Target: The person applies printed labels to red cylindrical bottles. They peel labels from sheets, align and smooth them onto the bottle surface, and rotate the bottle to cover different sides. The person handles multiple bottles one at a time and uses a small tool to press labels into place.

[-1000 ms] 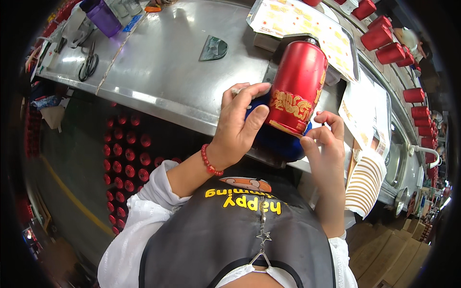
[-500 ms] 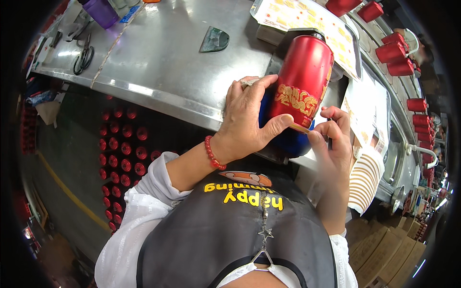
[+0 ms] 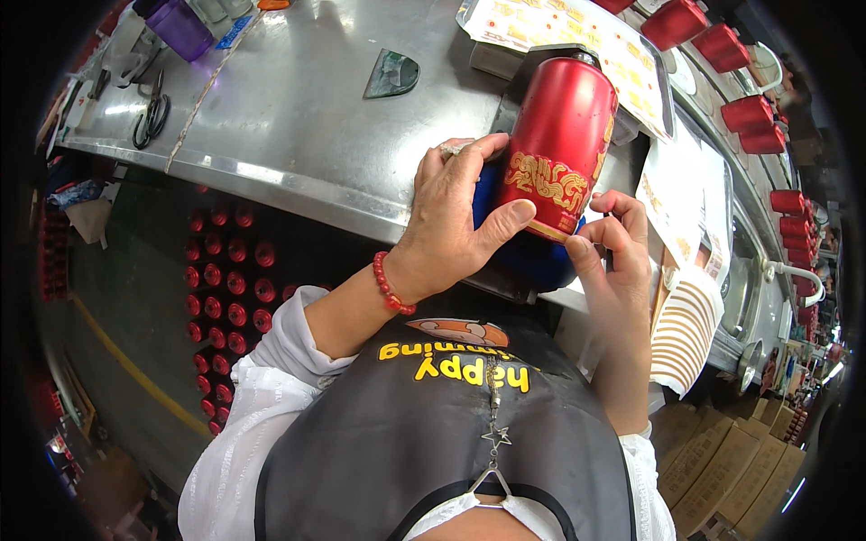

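A glossy red metal canister (image 3: 566, 104) with a gold dragon decal (image 3: 544, 180) rests tilted on a dark stand, with a blue padded surface (image 3: 546, 269) beneath it. Along its lower edge, nearest me, runs a thin gold strip (image 3: 547, 232). My left hand (image 3: 446, 216), wearing a red bead bracelet (image 3: 388, 281), steadies the canister, its thumb pressing just above the strip and its fingers along the left side. At the strip's right end, my right hand (image 3: 618, 252) pinches with thumb and forefinger. The strip's tip is partly hidden by those fingers.
On the metal table (image 3: 298, 108) lie a dark green scraper (image 3: 392, 74) and scissors (image 3: 153, 113), with a purple cup (image 3: 179, 27) behind. Decal sheets (image 3: 649, 68) are at the back right; striped sheets (image 3: 687, 329) hang nearer. Red canisters (image 3: 236, 281) stand below left, others (image 3: 750, 115) far right.
The gold strip, earlier standing off between my left thumb and right fingers, now lies along the canister's lower edge. The left thumb has shifted slightly up and left.
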`<state>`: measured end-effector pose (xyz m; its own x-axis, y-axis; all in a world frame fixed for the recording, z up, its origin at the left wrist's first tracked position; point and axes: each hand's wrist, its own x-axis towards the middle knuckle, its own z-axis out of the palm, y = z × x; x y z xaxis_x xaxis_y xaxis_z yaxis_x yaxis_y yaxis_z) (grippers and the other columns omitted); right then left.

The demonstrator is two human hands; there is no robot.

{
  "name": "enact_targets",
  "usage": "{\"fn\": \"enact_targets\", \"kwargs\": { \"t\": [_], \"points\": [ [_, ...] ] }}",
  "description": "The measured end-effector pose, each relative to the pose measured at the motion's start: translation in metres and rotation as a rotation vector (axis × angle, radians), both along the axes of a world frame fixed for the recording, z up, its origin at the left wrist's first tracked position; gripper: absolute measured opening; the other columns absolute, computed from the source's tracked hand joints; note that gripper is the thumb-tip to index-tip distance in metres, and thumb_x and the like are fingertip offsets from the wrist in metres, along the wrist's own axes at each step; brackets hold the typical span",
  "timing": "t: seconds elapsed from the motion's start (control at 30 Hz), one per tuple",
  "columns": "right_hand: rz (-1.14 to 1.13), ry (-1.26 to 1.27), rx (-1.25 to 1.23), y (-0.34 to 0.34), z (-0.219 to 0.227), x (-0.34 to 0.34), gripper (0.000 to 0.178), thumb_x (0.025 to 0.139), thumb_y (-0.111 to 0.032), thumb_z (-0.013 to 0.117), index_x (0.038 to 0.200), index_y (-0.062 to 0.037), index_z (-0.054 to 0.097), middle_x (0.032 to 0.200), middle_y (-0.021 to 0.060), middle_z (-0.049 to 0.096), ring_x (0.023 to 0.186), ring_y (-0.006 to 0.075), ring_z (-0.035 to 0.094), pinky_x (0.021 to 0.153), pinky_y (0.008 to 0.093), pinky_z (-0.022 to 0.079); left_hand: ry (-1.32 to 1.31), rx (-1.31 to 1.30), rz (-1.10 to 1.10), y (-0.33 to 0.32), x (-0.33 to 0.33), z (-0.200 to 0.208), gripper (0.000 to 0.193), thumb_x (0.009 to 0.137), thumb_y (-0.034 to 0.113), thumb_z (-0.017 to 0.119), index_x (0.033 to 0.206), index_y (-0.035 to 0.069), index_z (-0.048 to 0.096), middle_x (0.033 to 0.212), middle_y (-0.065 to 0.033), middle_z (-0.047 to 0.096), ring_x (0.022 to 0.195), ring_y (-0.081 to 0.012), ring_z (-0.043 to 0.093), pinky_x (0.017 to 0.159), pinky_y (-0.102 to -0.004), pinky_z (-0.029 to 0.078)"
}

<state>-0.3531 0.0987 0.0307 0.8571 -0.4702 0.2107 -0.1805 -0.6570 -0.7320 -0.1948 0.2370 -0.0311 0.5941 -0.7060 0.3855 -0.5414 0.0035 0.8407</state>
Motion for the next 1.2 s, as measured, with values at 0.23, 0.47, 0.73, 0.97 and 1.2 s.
{"fn": "enact_targets", "kwargs": {
  "t": [0.23, 0.47, 0.73, 0.97, 1.2],
  "points": [
    [-0.001, -0.006, -0.029, 0.0, -0.004, 0.002, 0.021, 0.089, -0.018, 0.075, 0.086, -0.0012, 0.062, 0.108, 0.0166, 0.053, 0.108, 0.0288, 0.051, 0.09, 0.0378, 0.045, 0.021, -0.028, 0.006, 0.0, 0.001, -0.002, 0.069, 0.092, 0.048, 0.067, 0.135, -0.003, 0.049, 0.127, -0.0207, 0.058, 0.115, -0.035, 0.048, 0.103, -0.0461, 0.037],
    [-0.007, -0.022, 0.008, 0.0, -0.007, 0.002, 0.022, 0.088, -0.018, 0.075, 0.085, -0.0014, 0.061, 0.111, 0.0158, 0.05, 0.109, 0.0278, 0.05, 0.09, 0.0365, 0.044, 0.153, -0.03, -0.041, 0.005, 0.003, 0.002, 0.063, 0.095, 0.045, 0.063, 0.135, -0.002, 0.051, 0.127, -0.0195, 0.059, 0.116, -0.0338, 0.049, 0.104, -0.0449, 0.036],
    [-0.001, -0.035, 0.001, -0.001, -0.01, 0.001, 0.021, 0.088, -0.016, 0.075, 0.084, -0.0016, 0.061, 0.111, 0.0155, 0.05, 0.11, 0.0273, 0.05, 0.091, 0.0364, 0.043, 0.183, -0.087, -0.074, 0.01, 0.005, -0.008, 0.049, 0.104, 0.028, 0.051, 0.141, -0.003, 0.044, 0.136, -0.0166, 0.052, 0.125, -0.0238, 0.048, 0.108, -0.0356, 0.035],
    [0.002, -0.028, 0.022, -0.002, -0.01, 0.0, 0.02, 0.087, -0.014, 0.075, 0.083, -0.0018, 0.06, 0.112, 0.0159, 0.049, 0.11, 0.0276, 0.05, 0.091, 0.0369, 0.043, -0.351, -0.255, 0.038, 0.028, -0.022, -0.019, 0.031, 0.086, 0.005, 0.069, 0.116, 0.011, 0.073, 0.112, -0.0018, 0.073, 0.112, -0.0213, 0.061, 0.12, -0.0447, 0.022],
    [0.078, -0.059, 0.06, -0.011, -0.015, -0.005, 0.021, 0.092, -0.019, 0.07, 0.086, -0.0018, 0.06, 0.11, 0.0157, 0.048, 0.112, 0.0289, 0.047, 0.095, 0.0368, 0.041, -0.615, -0.245, 0.054, 0.028, -0.019, -0.023, 0.034, 0.084, 0.009, 0.073, 0.116, 0.02, 0.073, 0.115, 0.001, 0.069, 0.119, -0.0188, 0.055, 0.12, -0.0461, 0.025]
  ]
}}
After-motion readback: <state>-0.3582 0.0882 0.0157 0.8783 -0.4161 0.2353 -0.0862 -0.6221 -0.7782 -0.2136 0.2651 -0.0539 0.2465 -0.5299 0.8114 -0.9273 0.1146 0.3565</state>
